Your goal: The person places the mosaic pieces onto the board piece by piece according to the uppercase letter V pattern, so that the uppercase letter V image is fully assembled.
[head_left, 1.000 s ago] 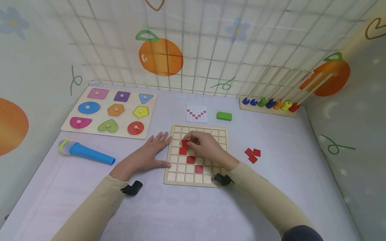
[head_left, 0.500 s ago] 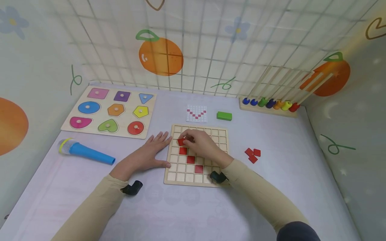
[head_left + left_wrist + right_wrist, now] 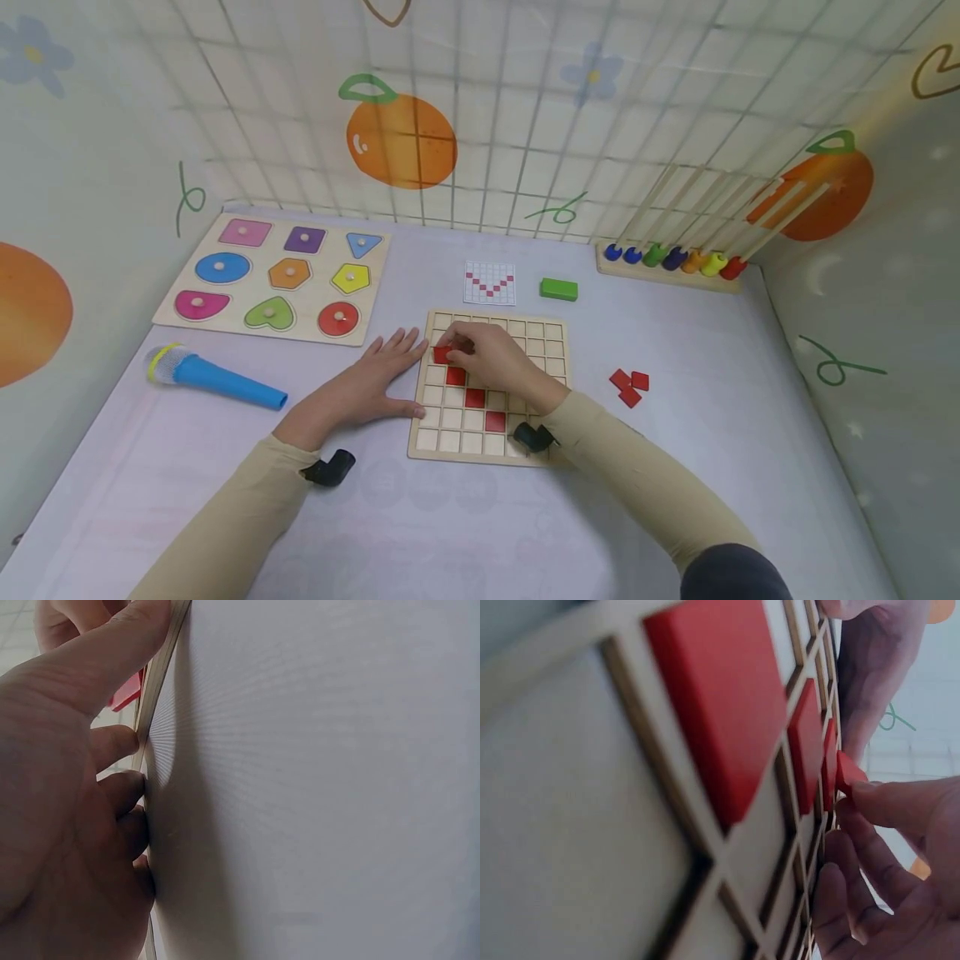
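Note:
A wooden grid board (image 3: 472,446) lies in front of me, with red square tiles (image 3: 475,398) set in its cells along a slanting line. My right hand (image 3: 491,354) pinches another red tile (image 3: 442,356) between thumb and fingers over the board's upper left; in the right wrist view this red tile (image 3: 849,772) is tilted. My left hand (image 3: 367,385) rests at the board's left edge, fingers straight and spread, thumb touching the rim. The left wrist view shows the left hand (image 3: 52,772) along the board's side.
Loose red tiles (image 3: 629,396) lie right of the board. Behind it are a pattern card (image 3: 490,283) and a green block (image 3: 558,289). A shape puzzle (image 3: 262,283) and a blue toy microphone (image 3: 225,382) lie left. A bead rack (image 3: 667,268) stands at back right.
My right hand has moved a little to the left with the pinched red tile, toward the board's left edge. The left hand has stayed in place.

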Action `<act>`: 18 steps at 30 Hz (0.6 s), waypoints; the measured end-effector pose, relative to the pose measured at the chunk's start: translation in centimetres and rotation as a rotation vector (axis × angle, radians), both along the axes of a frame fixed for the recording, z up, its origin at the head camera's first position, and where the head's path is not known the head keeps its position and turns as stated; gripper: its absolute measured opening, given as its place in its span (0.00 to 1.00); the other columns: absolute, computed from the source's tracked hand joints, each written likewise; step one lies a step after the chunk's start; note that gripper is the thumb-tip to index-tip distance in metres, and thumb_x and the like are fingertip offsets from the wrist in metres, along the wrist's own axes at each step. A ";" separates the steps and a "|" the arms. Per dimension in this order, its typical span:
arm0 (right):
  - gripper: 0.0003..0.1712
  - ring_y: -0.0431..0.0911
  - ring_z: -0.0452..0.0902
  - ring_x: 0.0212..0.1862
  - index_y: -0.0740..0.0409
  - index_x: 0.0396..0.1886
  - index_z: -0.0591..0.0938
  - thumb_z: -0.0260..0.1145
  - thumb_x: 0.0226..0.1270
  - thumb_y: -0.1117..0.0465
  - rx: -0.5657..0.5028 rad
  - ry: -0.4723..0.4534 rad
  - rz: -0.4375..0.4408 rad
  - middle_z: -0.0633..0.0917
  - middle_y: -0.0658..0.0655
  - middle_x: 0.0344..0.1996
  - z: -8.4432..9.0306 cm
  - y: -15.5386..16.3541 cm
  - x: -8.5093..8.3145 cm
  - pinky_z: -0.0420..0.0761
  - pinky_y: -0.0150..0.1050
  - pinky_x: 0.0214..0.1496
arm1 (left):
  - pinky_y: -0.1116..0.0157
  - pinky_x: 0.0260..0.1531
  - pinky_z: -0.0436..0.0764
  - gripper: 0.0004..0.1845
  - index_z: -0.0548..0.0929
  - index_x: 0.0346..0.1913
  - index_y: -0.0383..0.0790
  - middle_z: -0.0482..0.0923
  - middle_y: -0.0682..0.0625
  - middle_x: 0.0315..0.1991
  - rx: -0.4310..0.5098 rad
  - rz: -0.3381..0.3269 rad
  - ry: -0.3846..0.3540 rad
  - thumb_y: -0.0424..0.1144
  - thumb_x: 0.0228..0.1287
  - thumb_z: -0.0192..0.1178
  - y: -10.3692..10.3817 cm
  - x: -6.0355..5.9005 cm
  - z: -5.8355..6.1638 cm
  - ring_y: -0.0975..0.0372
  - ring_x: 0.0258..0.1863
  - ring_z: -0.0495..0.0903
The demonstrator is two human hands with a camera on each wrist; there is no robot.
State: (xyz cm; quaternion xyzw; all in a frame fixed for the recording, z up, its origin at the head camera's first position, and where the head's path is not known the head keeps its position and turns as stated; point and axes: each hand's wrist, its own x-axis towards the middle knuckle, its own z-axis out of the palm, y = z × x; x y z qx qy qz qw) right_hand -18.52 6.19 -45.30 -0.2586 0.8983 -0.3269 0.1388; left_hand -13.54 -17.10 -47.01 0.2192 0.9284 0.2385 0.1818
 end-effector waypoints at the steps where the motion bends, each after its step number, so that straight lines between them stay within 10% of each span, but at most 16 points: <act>1: 0.08 0.42 0.76 0.38 0.46 0.48 0.85 0.66 0.74 0.60 0.004 -0.001 0.003 0.84 0.44 0.34 0.0 0.0 -0.1 0.80 0.35 0.43 | 0.47 0.79 0.38 0.57 0.54 0.82 0.45 0.42 0.46 0.83 0.000 0.000 -0.001 0.61 0.56 0.73 0.0 0.0 0.0 0.50 0.82 0.36; 18: 0.08 0.41 0.76 0.38 0.46 0.47 0.86 0.70 0.71 0.59 0.051 0.021 -0.001 0.83 0.44 0.38 -0.4 -0.9 -0.3 0.79 0.34 0.39 | 0.47 0.79 0.38 0.57 0.54 0.82 0.44 0.42 0.45 0.83 0.010 -0.009 0.001 0.61 0.56 0.73 0.0 0.0 0.1 0.50 0.82 0.36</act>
